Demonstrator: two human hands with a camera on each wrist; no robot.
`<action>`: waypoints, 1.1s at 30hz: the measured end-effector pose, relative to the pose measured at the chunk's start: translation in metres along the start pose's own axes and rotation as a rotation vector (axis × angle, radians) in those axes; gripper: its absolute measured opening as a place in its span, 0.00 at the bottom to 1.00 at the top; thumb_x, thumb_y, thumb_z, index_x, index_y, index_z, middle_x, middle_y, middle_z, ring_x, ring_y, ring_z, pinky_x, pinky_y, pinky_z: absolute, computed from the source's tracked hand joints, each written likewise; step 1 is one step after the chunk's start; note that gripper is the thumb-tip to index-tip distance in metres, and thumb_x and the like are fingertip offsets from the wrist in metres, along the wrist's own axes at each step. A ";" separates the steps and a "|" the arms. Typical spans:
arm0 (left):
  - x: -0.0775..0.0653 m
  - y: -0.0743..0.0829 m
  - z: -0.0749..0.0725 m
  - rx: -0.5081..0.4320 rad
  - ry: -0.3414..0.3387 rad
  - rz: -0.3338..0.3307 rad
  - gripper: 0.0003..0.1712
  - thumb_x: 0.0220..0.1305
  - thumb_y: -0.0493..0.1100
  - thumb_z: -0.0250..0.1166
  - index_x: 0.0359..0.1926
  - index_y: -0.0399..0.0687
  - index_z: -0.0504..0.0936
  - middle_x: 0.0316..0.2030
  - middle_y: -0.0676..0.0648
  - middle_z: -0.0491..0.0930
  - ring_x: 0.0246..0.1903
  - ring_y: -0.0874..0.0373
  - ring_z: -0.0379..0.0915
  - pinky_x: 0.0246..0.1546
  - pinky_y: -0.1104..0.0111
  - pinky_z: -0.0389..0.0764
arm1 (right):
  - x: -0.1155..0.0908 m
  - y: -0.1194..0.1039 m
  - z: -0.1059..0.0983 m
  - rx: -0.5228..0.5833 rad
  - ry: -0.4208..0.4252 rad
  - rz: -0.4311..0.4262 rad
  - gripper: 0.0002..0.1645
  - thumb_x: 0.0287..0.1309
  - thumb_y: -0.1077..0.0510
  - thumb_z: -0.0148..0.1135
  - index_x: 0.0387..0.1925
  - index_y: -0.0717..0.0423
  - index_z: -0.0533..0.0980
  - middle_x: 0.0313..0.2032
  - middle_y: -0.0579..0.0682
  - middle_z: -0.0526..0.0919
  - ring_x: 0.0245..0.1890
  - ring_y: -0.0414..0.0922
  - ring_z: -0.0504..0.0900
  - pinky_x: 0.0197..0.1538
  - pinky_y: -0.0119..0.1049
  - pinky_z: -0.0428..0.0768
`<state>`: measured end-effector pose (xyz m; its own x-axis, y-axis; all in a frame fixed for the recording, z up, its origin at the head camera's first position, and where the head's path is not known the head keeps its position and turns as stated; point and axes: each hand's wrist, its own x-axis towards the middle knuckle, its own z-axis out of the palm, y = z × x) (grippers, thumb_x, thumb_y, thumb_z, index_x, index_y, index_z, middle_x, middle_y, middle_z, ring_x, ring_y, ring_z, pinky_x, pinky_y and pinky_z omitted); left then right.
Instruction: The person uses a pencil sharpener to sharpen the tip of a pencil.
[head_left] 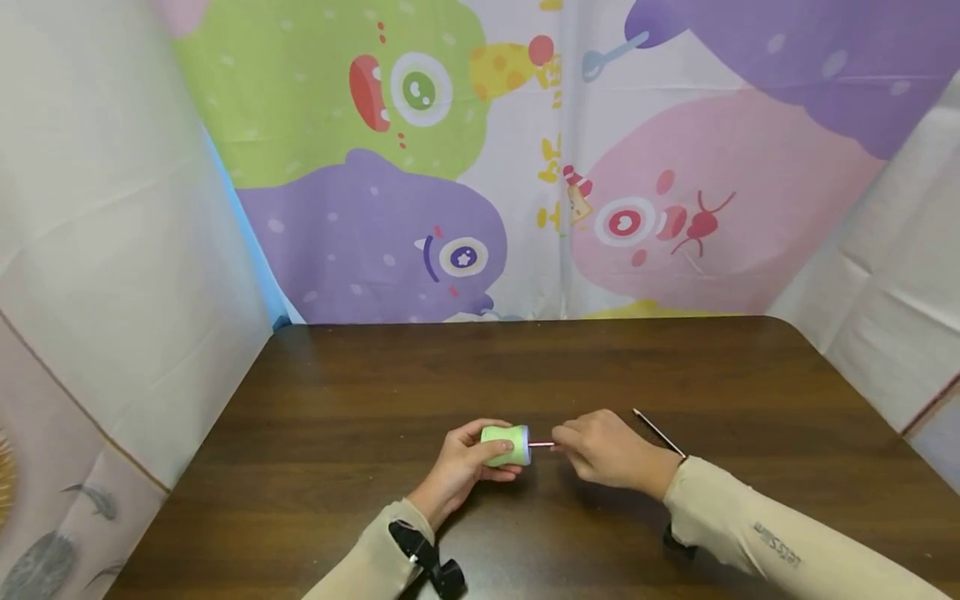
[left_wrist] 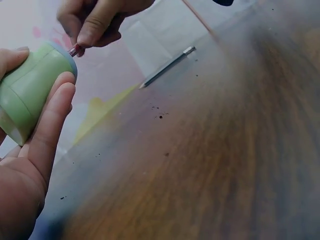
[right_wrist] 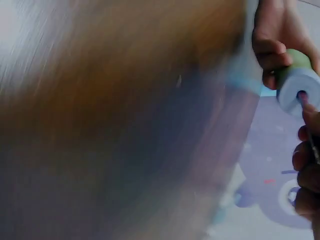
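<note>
My left hand (head_left: 459,467) grips a small green pencil sharpener (head_left: 516,435), thumb on the near side and fingers round the far side and underneath. The sharpener lies on its side above the table, its pale blue end facing right. A thin pencil (head_left: 542,444) sticks into the hole in that end, and my right hand (head_left: 617,450) pinches it close to the sharpener. In the right wrist view the pale blue face (right_wrist: 292,97) shows the pencil entering its hole. The pencil's inner tip is hidden. Behind my right wrist lies a second, dark pencil (left_wrist: 167,66).
The brown wooden table (head_left: 337,392) spreads under both hands. A cloth with cartoon monsters (head_left: 375,233) hangs behind its far edge. White cloths (head_left: 112,167) hang at both sides. Dark specks (left_wrist: 160,117) dot the table in the left wrist view.
</note>
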<state>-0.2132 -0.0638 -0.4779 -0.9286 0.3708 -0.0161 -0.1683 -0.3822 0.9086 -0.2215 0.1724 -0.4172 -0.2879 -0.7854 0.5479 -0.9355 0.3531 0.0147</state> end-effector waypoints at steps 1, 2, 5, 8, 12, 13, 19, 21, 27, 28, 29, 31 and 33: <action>0.000 -0.001 0.000 0.008 -0.005 0.006 0.17 0.60 0.27 0.63 0.51 0.24 0.75 0.35 0.41 0.79 0.24 0.50 0.84 0.28 0.64 0.88 | 0.000 -0.001 0.001 0.071 -0.029 0.080 0.17 0.59 0.67 0.64 0.21 0.52 0.67 0.16 0.39 0.68 0.16 0.30 0.60 0.17 0.22 0.60; 0.000 -0.001 0.000 0.014 -0.007 0.009 0.18 0.60 0.27 0.63 0.51 0.23 0.75 0.35 0.41 0.79 0.24 0.50 0.84 0.27 0.64 0.88 | 0.000 -0.003 0.002 0.144 -0.056 0.168 0.17 0.55 0.68 0.67 0.20 0.52 0.68 0.16 0.39 0.69 0.17 0.29 0.60 0.18 0.22 0.60; 0.000 -0.002 0.000 0.023 -0.009 0.016 0.18 0.61 0.27 0.62 0.52 0.22 0.74 0.34 0.41 0.79 0.24 0.50 0.84 0.26 0.64 0.88 | 0.001 -0.005 0.003 0.343 -0.106 0.423 0.16 0.52 0.68 0.69 0.19 0.52 0.72 0.16 0.37 0.69 0.18 0.29 0.61 0.20 0.23 0.62; -0.001 -0.003 0.000 0.024 -0.004 0.013 0.18 0.61 0.27 0.62 0.52 0.22 0.74 0.33 0.41 0.79 0.23 0.50 0.84 0.26 0.64 0.88 | 0.002 -0.005 0.004 0.519 -0.118 0.618 0.13 0.50 0.68 0.68 0.18 0.55 0.75 0.14 0.36 0.69 0.16 0.31 0.64 0.18 0.25 0.62; 0.000 -0.003 0.001 0.029 -0.005 0.007 0.23 0.61 0.27 0.63 0.54 0.18 0.69 0.33 0.42 0.79 0.23 0.51 0.84 0.25 0.65 0.88 | 0.005 -0.003 0.004 0.842 -0.170 0.882 0.14 0.51 0.68 0.64 0.16 0.65 0.71 0.10 0.41 0.65 0.11 0.35 0.61 0.13 0.26 0.57; 0.000 -0.003 0.001 0.028 -0.005 0.008 0.21 0.60 0.27 0.63 0.53 0.19 0.71 0.33 0.42 0.79 0.23 0.50 0.84 0.25 0.65 0.88 | 0.006 -0.001 0.003 0.931 -0.188 0.953 0.14 0.51 0.68 0.63 0.16 0.66 0.70 0.09 0.42 0.64 0.10 0.35 0.60 0.12 0.26 0.56; -0.001 -0.001 0.002 0.026 -0.011 0.029 0.15 0.58 0.25 0.63 0.48 0.26 0.78 0.34 0.41 0.79 0.23 0.50 0.84 0.25 0.64 0.88 | 0.011 0.012 0.001 1.295 -0.347 1.217 0.11 0.56 0.66 0.56 0.18 0.63 0.72 0.08 0.42 0.60 0.08 0.33 0.53 0.12 0.24 0.49; -0.001 -0.001 0.003 0.036 -0.034 0.036 0.19 0.57 0.25 0.64 0.50 0.20 0.74 0.34 0.41 0.80 0.23 0.50 0.84 0.25 0.64 0.88 | 0.010 0.018 0.002 1.369 -0.447 1.256 0.13 0.60 0.65 0.51 0.20 0.61 0.71 0.09 0.41 0.59 0.09 0.31 0.52 0.13 0.23 0.48; -0.003 0.000 0.003 0.073 -0.076 0.049 0.26 0.56 0.24 0.65 0.54 0.15 0.67 0.32 0.42 0.81 0.23 0.50 0.84 0.25 0.63 0.88 | 0.004 0.027 0.005 1.495 -0.650 1.290 0.17 0.68 0.64 0.42 0.23 0.57 0.71 0.10 0.40 0.58 0.11 0.32 0.49 0.15 0.22 0.45; -0.003 0.000 0.003 0.075 -0.070 0.049 0.26 0.56 0.24 0.66 0.53 0.15 0.67 0.32 0.42 0.81 0.23 0.50 0.84 0.25 0.63 0.88 | 0.004 0.027 0.005 1.489 -0.651 1.277 0.16 0.68 0.64 0.43 0.24 0.58 0.71 0.11 0.40 0.59 0.10 0.32 0.49 0.15 0.22 0.45; -0.003 0.000 0.003 0.076 -0.062 0.047 0.26 0.56 0.24 0.66 0.53 0.15 0.68 0.32 0.42 0.81 0.23 0.50 0.84 0.25 0.63 0.88 | 0.005 0.026 0.003 1.467 -0.634 1.261 0.15 0.68 0.63 0.45 0.24 0.59 0.71 0.11 0.41 0.60 0.10 0.32 0.50 0.15 0.22 0.46; -0.002 0.000 0.003 0.074 -0.049 0.041 0.24 0.56 0.25 0.65 0.53 0.17 0.70 0.33 0.41 0.81 0.23 0.50 0.84 0.26 0.63 0.88 | 0.006 0.024 -0.001 1.363 -0.585 1.212 0.14 0.67 0.62 0.50 0.26 0.63 0.74 0.11 0.43 0.64 0.10 0.33 0.53 0.14 0.23 0.51; 0.000 0.000 0.003 0.062 -0.036 0.028 0.20 0.57 0.24 0.65 0.51 0.20 0.74 0.34 0.41 0.80 0.24 0.50 0.84 0.26 0.63 0.88 | 0.008 0.020 -0.008 1.212 -0.539 1.142 0.15 0.66 0.58 0.55 0.28 0.67 0.76 0.12 0.46 0.70 0.09 0.34 0.60 0.13 0.24 0.58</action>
<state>-0.2117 -0.0613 -0.4766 -0.9199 0.3915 0.0240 -0.1205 -0.3400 0.9327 -0.2413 0.1775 -0.4053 -0.6481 -0.5901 -0.4814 0.2290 0.4519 -0.8622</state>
